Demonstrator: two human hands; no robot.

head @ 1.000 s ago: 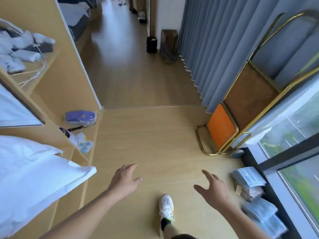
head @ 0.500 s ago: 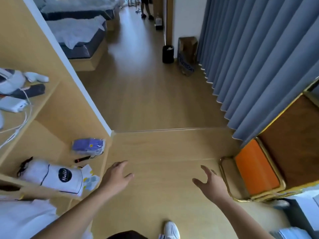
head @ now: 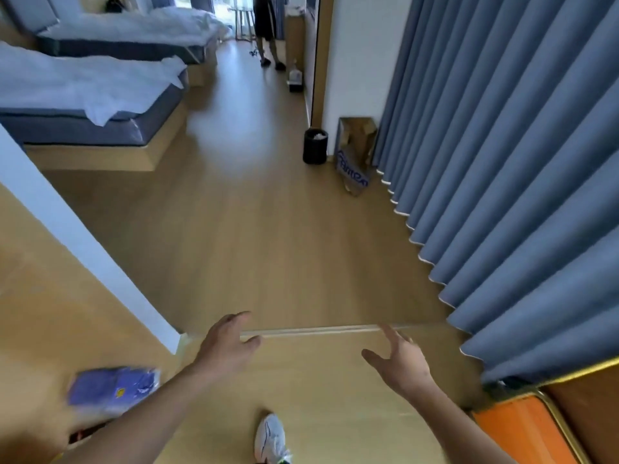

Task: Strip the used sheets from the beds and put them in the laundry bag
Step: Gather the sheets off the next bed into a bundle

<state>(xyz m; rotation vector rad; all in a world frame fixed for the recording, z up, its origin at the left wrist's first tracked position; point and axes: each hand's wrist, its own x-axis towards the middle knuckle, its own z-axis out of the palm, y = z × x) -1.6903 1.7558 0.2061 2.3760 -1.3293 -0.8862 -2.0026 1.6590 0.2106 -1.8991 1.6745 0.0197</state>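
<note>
Sheets [head: 80,83], white and rumpled, lie on the nearer bed [head: 100,128] at the far left of the floor [head: 268,229]; a second bed [head: 134,35] behind carries more. Left hand [head: 227,346] and right hand [head: 402,366] hang forward with fingers loosely spread, holding nothing, probably balancing a walking stride. No laundry bag is identifiable. Blue curtain [head: 502,162] lines the right side.
</note>
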